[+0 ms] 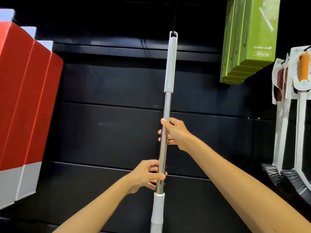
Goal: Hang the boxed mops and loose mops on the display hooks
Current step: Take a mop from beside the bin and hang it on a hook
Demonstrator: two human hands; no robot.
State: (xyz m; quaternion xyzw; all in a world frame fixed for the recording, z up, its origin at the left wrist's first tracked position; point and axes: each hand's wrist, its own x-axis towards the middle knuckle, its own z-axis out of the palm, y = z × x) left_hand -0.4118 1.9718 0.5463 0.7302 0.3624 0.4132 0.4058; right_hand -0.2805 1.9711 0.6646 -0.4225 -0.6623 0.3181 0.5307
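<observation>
The left hand (pixel 148 174) is closest, its fingers and thumb curled round the shiny metal part of the mop pole (pixel 164 125), just above the white collar (pixel 159 207) where the pole widens. Higher up the same pole, the right hand (pixel 175 133) grips it too, with the thumb on top and the fingertips wrapping round from the far side. The pole stands nearly upright between the two forearms. Well above the right hand it ends in a white grip (pixel 170 64), and a thin black hook (pixel 175 15) reaches into the slot at the very top of that grip; how far it is seated cannot be told. Far to the left of both hands, a row of big red boxes (pixel 25 98) juts out from the wall. Up and to the right of the right hand hang green boxes (pixel 249 39), and beyond them packaged brushes (pixel 296 84). Black wall panels (pixel 109 128) lie behind the pole, and nothing crosses it.
</observation>
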